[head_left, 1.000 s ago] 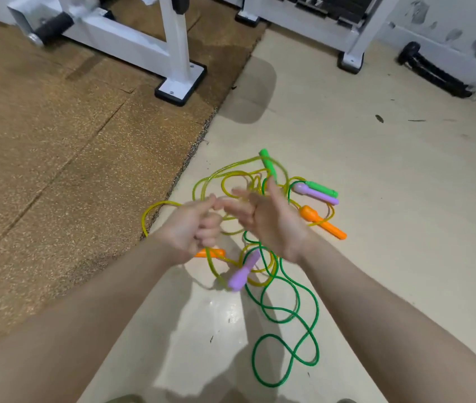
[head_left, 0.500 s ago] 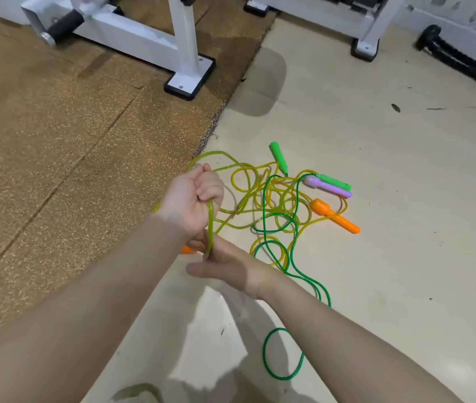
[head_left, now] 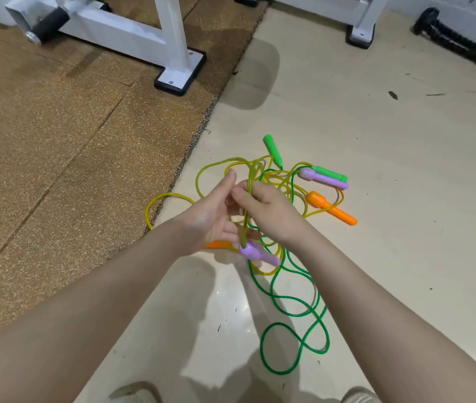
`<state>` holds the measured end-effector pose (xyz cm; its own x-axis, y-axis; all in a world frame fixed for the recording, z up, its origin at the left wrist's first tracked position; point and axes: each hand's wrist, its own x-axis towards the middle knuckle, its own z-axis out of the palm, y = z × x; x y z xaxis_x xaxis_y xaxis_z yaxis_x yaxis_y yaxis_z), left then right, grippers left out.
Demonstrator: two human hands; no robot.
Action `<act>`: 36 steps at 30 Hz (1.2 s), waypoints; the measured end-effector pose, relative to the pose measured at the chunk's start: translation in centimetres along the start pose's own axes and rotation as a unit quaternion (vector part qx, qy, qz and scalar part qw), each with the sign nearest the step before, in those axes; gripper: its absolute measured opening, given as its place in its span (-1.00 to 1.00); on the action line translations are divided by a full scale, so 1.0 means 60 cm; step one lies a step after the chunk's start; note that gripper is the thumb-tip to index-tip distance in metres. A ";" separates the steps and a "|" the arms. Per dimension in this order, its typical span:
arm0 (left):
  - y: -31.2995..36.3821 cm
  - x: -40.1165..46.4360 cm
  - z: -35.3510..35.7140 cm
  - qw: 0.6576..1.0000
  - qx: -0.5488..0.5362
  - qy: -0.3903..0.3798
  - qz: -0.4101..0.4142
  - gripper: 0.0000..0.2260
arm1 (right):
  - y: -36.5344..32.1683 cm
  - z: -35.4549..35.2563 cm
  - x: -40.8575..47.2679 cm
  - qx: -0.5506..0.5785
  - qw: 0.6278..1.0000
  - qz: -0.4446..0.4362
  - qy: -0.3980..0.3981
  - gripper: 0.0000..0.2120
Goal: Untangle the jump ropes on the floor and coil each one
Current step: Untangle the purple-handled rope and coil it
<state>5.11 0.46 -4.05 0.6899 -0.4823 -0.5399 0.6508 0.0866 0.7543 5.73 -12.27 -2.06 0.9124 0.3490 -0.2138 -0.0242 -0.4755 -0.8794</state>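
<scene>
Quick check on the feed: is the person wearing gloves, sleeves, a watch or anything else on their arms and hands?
No. Both forearms are bare to the frame edge, with no sleeves showing. The left hand and right hand have no gloves, rings, watch or wristband.

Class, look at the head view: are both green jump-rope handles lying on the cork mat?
No: both green handles lie on the pale smooth floor, to the right of the cork mat.

Two bare forearms, no sleeves, no watch, rings or gloves on left hand or right hand. Below the hands at bottom edge, two light beige shoe toes, partly cut off, blurry.
</scene>
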 end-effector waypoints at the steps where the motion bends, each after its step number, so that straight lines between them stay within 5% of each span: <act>1: -0.004 -0.003 0.004 1.000 0.005 -0.018 -0.003 -0.46 | 0.004 -0.006 0.003 -0.052 0.998 -0.021 0.017 -0.73; 6: -0.005 -0.009 0.022 0.998 0.031 -0.019 0.049 -0.66 | 0.025 -0.030 0.007 -0.031 0.991 0.035 0.129 -0.77; 8: -0.003 -0.009 0.025 0.996 0.066 -0.011 0.062 -0.74 | 0.036 -0.035 0.005 0.113 0.970 0.112 0.185 -0.91; 10: 0.000 -0.012 0.029 0.990 0.113 -0.032 0.075 -0.86 | 0.044 -0.038 -0.003 0.188 0.965 0.116 0.143 -0.61; 12: 0.000 -0.017 0.031 0.989 0.118 -0.062 0.056 -0.88 | 0.046 -0.039 -0.011 0.134 0.986 0.060 0.077 -0.41; 15: -0.003 -0.021 0.027 0.992 0.047 -0.115 0.016 -0.81 | 0.040 -0.060 -0.011 0.064 0.994 0.001 0.090 -0.58; 19: 0.001 -0.020 0.028 0.984 0.034 -0.176 0.002 -0.80 | 0.048 -0.069 -0.016 -0.023 0.996 -0.033 -0.078 -0.82; 21: 0.004 -0.021 0.034 0.974 0.005 -0.223 0.028 -0.80 | 0.046 -0.063 -0.021 0.052 0.994 -0.022 -0.089 -0.94; 25: 0.018 -0.027 0.042 0.951 -0.046 -0.305 0.010 -0.65 | 0.031 -0.064 -0.015 0.288 0.957 0.030 -0.009 -0.78; 31: 0.041 -0.032 0.056 0.946 0.172 -0.276 -0.015 -0.74 | 0.038 -0.061 -0.012 0.248 0.965 0.087 0.021 -0.74; 33: 0.049 -0.038 0.049 0.962 0.115 -0.246 0.039 -0.73 | 0.059 -0.054 -0.022 0.178 0.979 0.100 0.007 -0.75; 36: 0.071 -0.041 0.034 0.984 -0.059 -0.085 0.144 -0.62 | 0.093 -0.044 -0.037 0.035 0.990 0.129 -0.054 -0.89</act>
<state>5.54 0.22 1.24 0.7944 -0.5609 -0.2330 0.4760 0.3368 0.8124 4.65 -17.83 -5.38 0.8232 0.3095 -0.4760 -0.2822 -0.5044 -0.8160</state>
